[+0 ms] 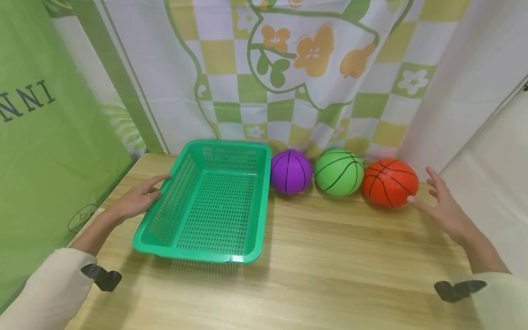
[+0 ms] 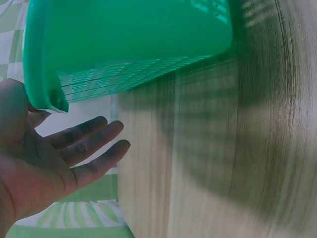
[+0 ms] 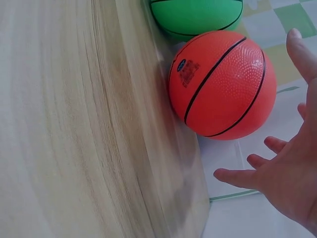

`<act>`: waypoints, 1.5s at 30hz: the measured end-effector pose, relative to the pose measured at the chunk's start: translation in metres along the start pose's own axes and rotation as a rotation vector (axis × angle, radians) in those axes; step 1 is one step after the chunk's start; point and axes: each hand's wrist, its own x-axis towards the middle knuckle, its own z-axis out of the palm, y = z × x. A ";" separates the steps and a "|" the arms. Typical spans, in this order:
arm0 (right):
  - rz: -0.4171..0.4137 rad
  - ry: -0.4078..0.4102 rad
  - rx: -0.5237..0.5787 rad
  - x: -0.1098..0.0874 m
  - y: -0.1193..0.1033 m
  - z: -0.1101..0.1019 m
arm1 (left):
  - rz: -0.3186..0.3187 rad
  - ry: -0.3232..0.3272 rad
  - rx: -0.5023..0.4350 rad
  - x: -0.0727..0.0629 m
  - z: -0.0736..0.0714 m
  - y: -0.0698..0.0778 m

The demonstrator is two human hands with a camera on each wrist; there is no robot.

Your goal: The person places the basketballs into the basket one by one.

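A green plastic basket (image 1: 264, 215) with slotted walls stands on the left part of the table. My left hand (image 1: 139, 198) is at its left rim, index finger lying along the edge. In the left wrist view, the other fingers (image 2: 96, 166) of that hand stretch out below the rim, apart from the basket wall. To the right of the basket, a purple ball (image 1: 291, 172), a green ball (image 1: 339, 172) and a red ball (image 1: 390, 183) sit in a row. My right hand (image 1: 445, 208) is spread beside the red ball's right side, thumb toward it and fingers extended.
A wooden table (image 1: 330, 266) carries the basket and balls. Behind them hangs a patterned curtain (image 1: 255, 87), close to the balls. Green fabric (image 1: 49, 137) hangs at the left, and a pale sheet (image 1: 495, 174) borders the right side.
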 end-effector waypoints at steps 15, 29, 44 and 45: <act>-0.001 -0.002 0.117 0.010 0.016 -0.002 | -0.156 -0.140 -0.383 0.001 0.000 -0.009; -0.024 -0.089 0.229 0.033 0.033 -0.002 | -0.137 -0.167 -0.498 -0.002 0.005 -0.011; 0.009 -0.043 0.241 0.054 0.023 0.017 | -0.129 -0.189 -0.544 -0.001 0.008 -0.011; 0.012 -0.034 0.236 0.055 0.023 0.018 | -0.127 -0.186 -0.543 -0.002 0.008 -0.011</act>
